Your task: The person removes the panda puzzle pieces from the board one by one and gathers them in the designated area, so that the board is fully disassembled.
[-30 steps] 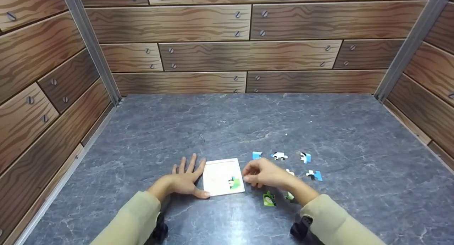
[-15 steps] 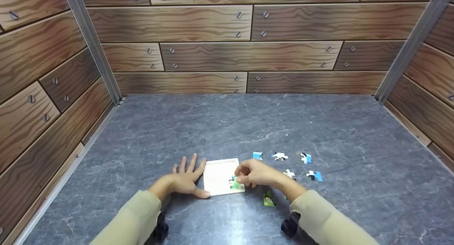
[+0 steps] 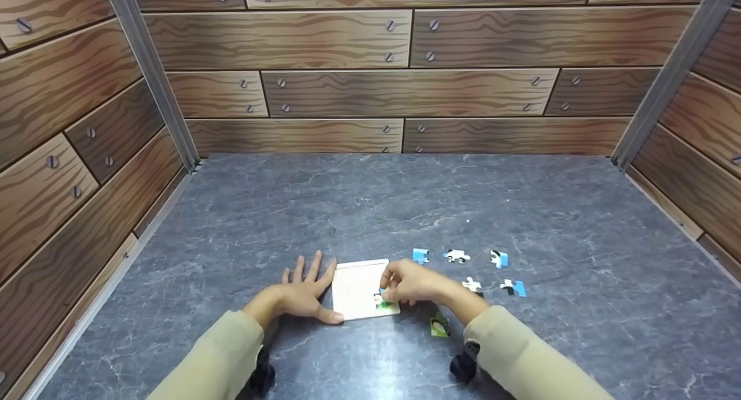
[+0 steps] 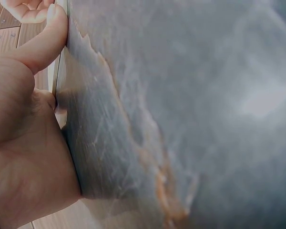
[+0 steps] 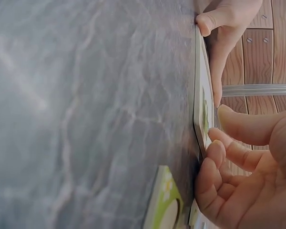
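Observation:
A white square puzzle tray (image 3: 354,287) lies flat on the table, with a green, white and blue puzzle piece (image 3: 382,303) in its lower right corner. My left hand (image 3: 304,296) is spread on the table at the tray's left side, thumb at the lower left corner and forefinger at the upper left. Over the corner piece, my right hand (image 3: 408,284) has its fingers curled, thumb and forefinger right at the piece and partly hiding it. In the right wrist view, that thumb and forefinger (image 5: 224,138) meet the tray's edge with green showing beside them.
Right of the tray lie several loose puzzle pieces: a blue one (image 3: 421,256), black-and-white ones (image 3: 457,256), (image 3: 472,284), and blue-and-white ones (image 3: 499,258), (image 3: 514,287). A green piece (image 3: 439,326) sits nearer the front. Wood-print walls (image 3: 330,93) enclose the grey table (image 3: 278,203).
The right hand has moved left from beside the tray onto the corner piece. Its forearm now hides a loose piece near the green one and uncovers a black-and-white one. The left hand stays put.

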`<state>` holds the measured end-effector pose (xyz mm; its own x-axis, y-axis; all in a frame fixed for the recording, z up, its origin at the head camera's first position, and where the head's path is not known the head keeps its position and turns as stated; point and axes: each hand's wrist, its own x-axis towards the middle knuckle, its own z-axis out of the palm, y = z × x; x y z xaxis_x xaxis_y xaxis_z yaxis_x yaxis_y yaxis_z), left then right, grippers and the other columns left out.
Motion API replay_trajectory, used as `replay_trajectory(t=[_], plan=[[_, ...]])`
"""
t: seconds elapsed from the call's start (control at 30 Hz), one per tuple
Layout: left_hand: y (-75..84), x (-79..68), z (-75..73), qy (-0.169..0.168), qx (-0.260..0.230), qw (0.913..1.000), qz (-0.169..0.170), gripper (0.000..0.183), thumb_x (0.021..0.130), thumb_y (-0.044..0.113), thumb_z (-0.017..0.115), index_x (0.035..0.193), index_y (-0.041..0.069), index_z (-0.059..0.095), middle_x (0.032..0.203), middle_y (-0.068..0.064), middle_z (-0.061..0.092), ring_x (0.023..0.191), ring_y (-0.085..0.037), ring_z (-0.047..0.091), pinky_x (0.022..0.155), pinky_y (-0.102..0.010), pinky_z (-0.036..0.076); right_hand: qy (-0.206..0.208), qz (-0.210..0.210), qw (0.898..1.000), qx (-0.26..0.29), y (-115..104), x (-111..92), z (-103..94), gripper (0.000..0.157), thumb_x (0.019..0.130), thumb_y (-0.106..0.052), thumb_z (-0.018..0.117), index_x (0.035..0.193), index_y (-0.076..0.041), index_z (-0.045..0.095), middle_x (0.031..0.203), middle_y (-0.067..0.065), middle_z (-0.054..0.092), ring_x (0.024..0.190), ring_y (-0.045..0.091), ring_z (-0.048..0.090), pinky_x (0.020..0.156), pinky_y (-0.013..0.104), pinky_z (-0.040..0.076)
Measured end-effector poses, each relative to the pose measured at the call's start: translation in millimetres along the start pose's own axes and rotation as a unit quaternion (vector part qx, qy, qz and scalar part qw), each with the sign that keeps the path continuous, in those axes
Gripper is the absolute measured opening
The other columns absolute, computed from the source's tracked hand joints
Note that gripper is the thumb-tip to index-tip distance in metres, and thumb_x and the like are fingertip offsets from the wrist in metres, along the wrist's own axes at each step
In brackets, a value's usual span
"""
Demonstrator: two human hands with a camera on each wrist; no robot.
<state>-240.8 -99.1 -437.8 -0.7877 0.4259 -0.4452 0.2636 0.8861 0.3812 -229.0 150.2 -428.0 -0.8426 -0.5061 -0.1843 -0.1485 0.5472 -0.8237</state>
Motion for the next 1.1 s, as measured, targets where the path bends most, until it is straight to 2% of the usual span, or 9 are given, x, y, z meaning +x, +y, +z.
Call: replay_trajectory(t=[0.3,0.43,0.63,0.87,1.1], plan=[[2.0,-1.5,-1.7,-0.004,0.002,1.0,0.002,0.115,0.069,0.071,0.06,0.151,0.022,-0.003,0.152,-0.013,-0.021,0.134,-0.037,-0.024,0.104,-0.059,-0.009,0.023,-0.013,1.0,0.013,-1.3,-2.8,1.3,0.012,0.082,-0.001,0.065,0.09,0.003,0.057,0.074,0.003,0.055,0.056,0.012,0.051,0.047,0.024,0.043],[2.3,-3.1,-2.6,-0.008,0.002,1.0,0.003,0.117,0.067,0.074,0.059,0.151,0.022,-0.003,0.152,-0.012,-0.021,0.134,-0.036,-0.024,0.104,-0.057,-0.01,0.024,-0.026,0.999,0.017,-1.5,-3.8,1.6,0.011,0.083,0.001,0.063,0.09,0.002,0.056,0.073,0.003,0.055,0.057,0.013,0.054,0.048,0.025,0.044],[1.0,-1.8,0.3,0.001,0.002,1.0,0.003,0.115,0.068,0.071,0.061,0.151,0.021,-0.002,0.152,-0.012,-0.02,0.135,-0.037,-0.023,0.105,-0.058,-0.009,0.022,-0.043,0.998,0.027,-0.4,-4.1,2.0,0.011,0.082,0.005,0.063,0.09,0.003,0.055,0.071,0.003,0.056,0.055,0.013,0.056,0.047,0.026,0.044],[1.1,-0.4,2.2,0.009,-0.001,1.0,0.001,0.113,0.07,0.067,0.063,0.151,0.021,-0.001,0.152,-0.014,-0.019,0.135,-0.039,-0.021,0.105,-0.059,-0.007,0.02,-0.036,0.999,0.024,-0.8,-5.4,1.9,0.008,0.082,0.004,0.064,0.088,0.003,0.058,0.073,0.004,0.057,0.056,0.012,0.055,0.05,0.027,0.047],[0.5,-2.9,0.4,0.001,-0.003,1.0,0.0,0.115,0.068,0.07,0.062,0.151,0.022,-0.002,0.152,-0.012,-0.02,0.135,-0.037,-0.022,0.105,-0.058,-0.009,0.024,-0.036,0.998,0.039,0.9,-11.9,-1.8,0.007,0.082,0.002,0.064,0.086,0.003,0.059,0.072,0.004,0.056,0.057,0.014,0.054,0.052,0.028,0.046]])
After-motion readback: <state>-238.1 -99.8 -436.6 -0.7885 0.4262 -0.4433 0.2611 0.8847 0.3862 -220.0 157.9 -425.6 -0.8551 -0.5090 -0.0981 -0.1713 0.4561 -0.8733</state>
